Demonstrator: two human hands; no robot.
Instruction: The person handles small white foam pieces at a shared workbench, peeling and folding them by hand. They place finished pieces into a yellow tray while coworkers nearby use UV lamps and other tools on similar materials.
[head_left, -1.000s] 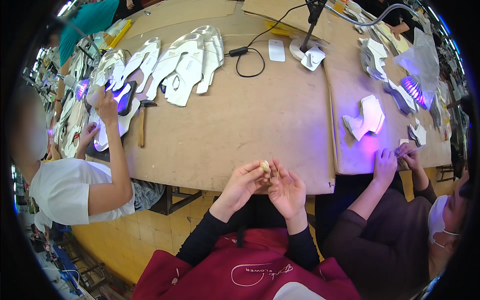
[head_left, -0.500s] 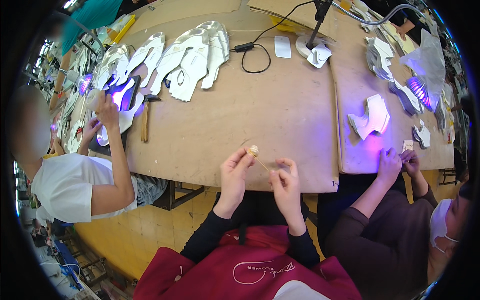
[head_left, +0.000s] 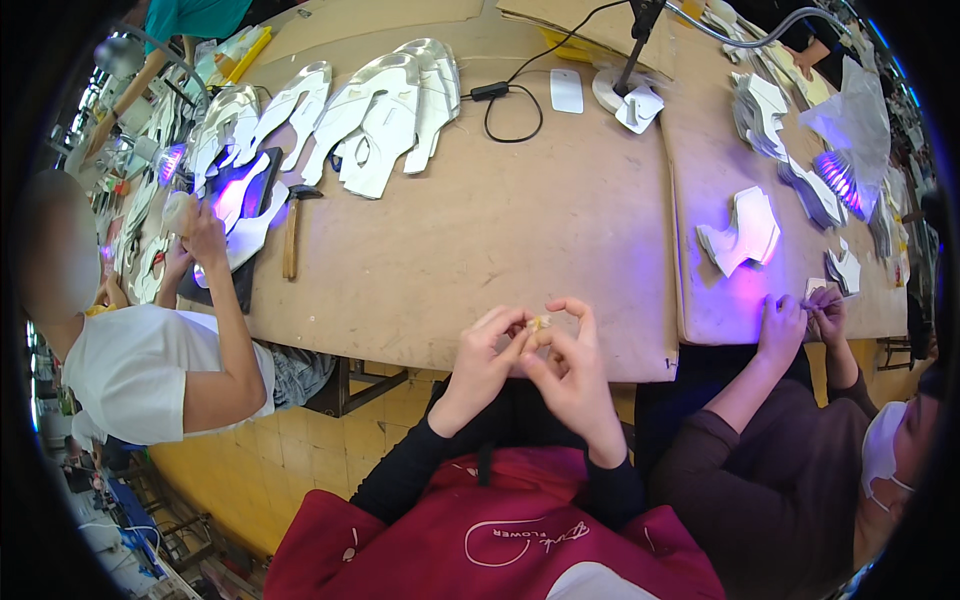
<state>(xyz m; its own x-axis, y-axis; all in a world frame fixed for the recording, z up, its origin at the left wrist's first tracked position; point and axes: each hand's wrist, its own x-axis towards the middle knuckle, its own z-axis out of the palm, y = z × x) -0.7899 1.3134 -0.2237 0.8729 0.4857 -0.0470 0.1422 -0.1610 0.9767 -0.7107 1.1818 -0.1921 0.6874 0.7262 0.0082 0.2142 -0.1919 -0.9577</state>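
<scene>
My left hand and my right hand meet over the table's front edge. A small cream-and-yellow wound ball sits between them, pinched in the fingertips of my left hand. My right hand is curled close against it, its index finger raised and bent above. Fingers cover part of the ball. The strand that ran from it does not show clearly, and whatever my right fingertips pinch is hidden.
Stacks of white cut pieces lie at the back left, with a hammer nearby. A lamp stand and its cable are at the back. Co-workers sit on both sides; more white pieces lie to the right.
My hands have come together. The yellowish strand stretched between the ball and my right hand no longer shows. The ball has moved right and slightly nearer me.
</scene>
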